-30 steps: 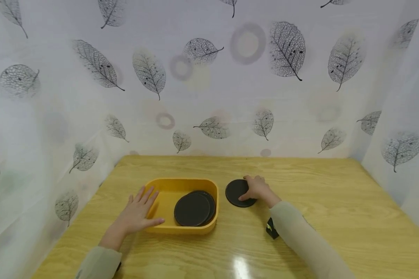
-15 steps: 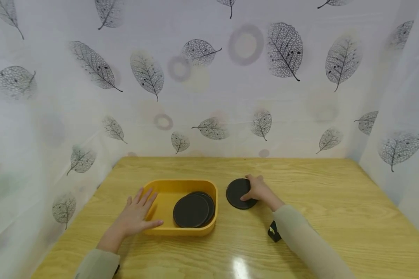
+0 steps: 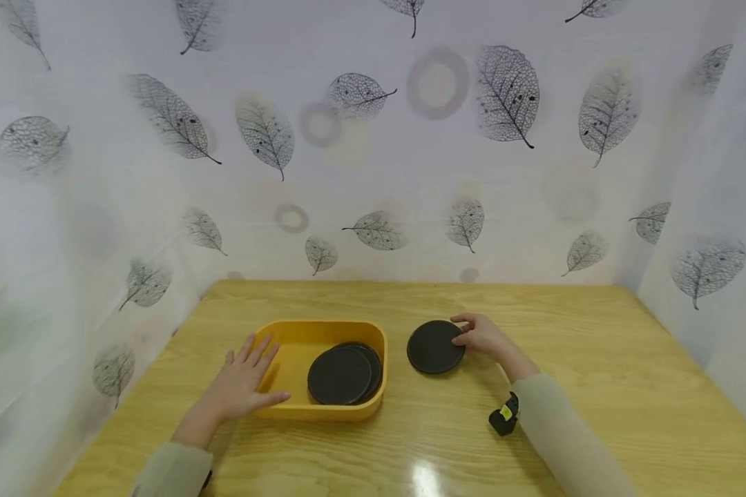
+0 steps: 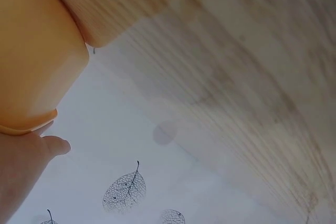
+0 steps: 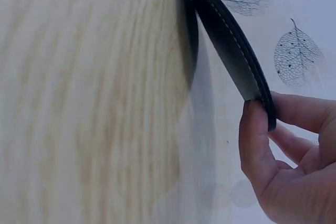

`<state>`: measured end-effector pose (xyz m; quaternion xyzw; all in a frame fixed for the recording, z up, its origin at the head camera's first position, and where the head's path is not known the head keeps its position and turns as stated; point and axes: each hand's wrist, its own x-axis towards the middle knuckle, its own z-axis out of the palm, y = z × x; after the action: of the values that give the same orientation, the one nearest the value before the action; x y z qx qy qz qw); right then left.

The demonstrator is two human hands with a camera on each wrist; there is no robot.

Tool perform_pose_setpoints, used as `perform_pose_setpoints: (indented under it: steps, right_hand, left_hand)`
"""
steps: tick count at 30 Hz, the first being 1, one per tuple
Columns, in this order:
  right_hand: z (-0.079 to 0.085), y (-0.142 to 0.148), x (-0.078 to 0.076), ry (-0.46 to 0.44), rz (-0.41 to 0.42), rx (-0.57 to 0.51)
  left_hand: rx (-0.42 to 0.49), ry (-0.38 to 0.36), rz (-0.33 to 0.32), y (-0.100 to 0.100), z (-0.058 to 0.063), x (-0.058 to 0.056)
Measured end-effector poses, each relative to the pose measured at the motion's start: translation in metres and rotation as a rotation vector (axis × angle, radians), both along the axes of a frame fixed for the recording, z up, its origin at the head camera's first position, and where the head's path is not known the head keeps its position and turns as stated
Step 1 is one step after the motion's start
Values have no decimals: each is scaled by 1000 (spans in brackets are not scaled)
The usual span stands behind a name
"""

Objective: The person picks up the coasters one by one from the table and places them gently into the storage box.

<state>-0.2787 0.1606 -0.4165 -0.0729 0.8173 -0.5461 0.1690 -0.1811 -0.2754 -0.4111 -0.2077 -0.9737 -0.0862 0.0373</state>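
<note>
My right hand [image 3: 486, 339] pinches the near edge of a round black coaster [image 3: 434, 348] to the right of the tray. In the right wrist view this coaster [image 5: 231, 45] shows a stitched rim and stands tilted, its pinched edge raised off the table. Whether its far edge touches the wood, I cannot tell. At the left end of a yellow plastic tray [image 3: 317, 413], my left hand [image 3: 236, 386] rests on the rim with straight, spread fingers. Inside the tray's right half, one black coaster [image 3: 338, 376] lies overlapping another black coaster [image 3: 376, 366].
A light wood table [image 3: 534, 307] bears everything, bordered by a white curtain [image 3: 373, 172] with a leaf print at the back and sides. A small black device [image 3: 503, 417] hangs at the right wrist.
The right hand has shifted right and now pinches the coaster by its edge, having earlier reached over its top. The coaster has moved slightly right. The left hand and tray stay put.
</note>
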Motion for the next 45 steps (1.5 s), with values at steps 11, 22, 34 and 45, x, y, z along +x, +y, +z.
perform_pose_setpoints:
  steps: [11, 22, 34, 45]
  right_hand:
    - [-1, 12, 19, -39, -67, -242]
    - [19, -7, 44, -54, -119, -526]
    - [41, -67, 53, -81, -26, -696]
    - [23, -114, 49, -30, 38, -788]
  left_hand:
    - [2, 9, -12, 2, 0, 1]
    - [2, 21, -18, 3, 4, 1]
    - [-8, 18, -7, 2, 3, 1]
    - [-17, 6, 6, 0, -1, -1]
